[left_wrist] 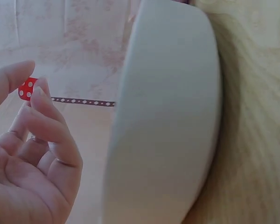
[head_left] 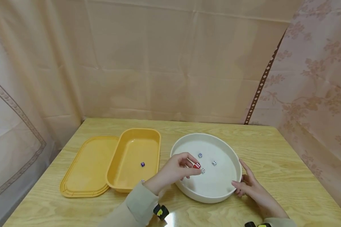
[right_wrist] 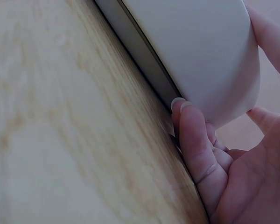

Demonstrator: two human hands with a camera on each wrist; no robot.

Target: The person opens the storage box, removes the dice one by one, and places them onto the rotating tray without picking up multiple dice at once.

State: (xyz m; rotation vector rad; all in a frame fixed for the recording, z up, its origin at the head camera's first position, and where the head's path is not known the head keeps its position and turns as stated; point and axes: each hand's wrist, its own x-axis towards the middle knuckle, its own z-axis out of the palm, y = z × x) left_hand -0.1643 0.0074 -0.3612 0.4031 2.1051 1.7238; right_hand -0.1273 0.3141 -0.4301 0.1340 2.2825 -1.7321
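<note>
Between thumb and fingertips my left hand [head_left: 174, 170] pinches a red die [head_left: 197, 165] with white dots, held over the round white tray [head_left: 187, 189]. The left wrist view shows the same red die [left_wrist: 27, 88] at the fingertips, beside the tray's outer wall [left_wrist: 170, 102]. Three white dice lie in the tray: one toward the back [head_left: 200, 155], one to the right [head_left: 214, 163] and one [head_left: 203, 170] close by the left fingertips. My right hand [head_left: 251, 186] grips the tray's right side, with fingers [right_wrist: 196, 140] curled low against its base in the right wrist view.
Left of the tray stands a yellow rectangular bin [head_left: 133, 138] holding a blue die [head_left: 142, 164]. Another small die [head_left: 143, 181] shows partly beside my left wrist. A yellow lid [head_left: 88, 167] lies against the bin's left side. Curtains hang behind the wooden table [head_left: 272, 151].
</note>
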